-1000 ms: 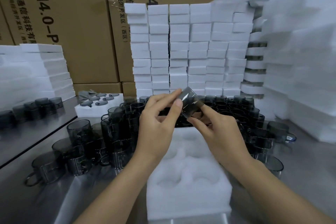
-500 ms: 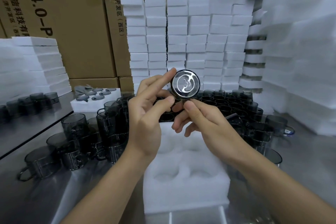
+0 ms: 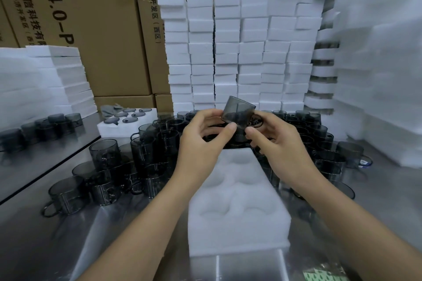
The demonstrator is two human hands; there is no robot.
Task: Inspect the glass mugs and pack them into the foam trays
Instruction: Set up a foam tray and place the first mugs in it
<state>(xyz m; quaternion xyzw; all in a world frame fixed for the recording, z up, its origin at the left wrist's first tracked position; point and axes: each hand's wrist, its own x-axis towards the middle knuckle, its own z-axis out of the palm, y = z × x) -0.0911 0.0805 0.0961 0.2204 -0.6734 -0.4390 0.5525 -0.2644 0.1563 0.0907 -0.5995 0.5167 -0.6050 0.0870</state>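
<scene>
Head view: we hold one smoky glass mug (image 3: 238, 113) tilted above the foam tray (image 3: 237, 201).
Left hand (image 3: 198, 143): fingers pinching mug.
Right hand (image 3: 278, 146): fingers gripping mug's handle side.

Even, cool light probably from overhead, soft glare on the steel table (image 3: 57, 235), white foam stacks (image 3: 388, 64) smeared and bowed at the wide-angle right edge, centre reasonably sharp, shadows faint.

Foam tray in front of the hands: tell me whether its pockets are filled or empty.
Empty. The foam tray shows only bare white pockets; the smoked glass mug is held above it in both hands.
</scene>
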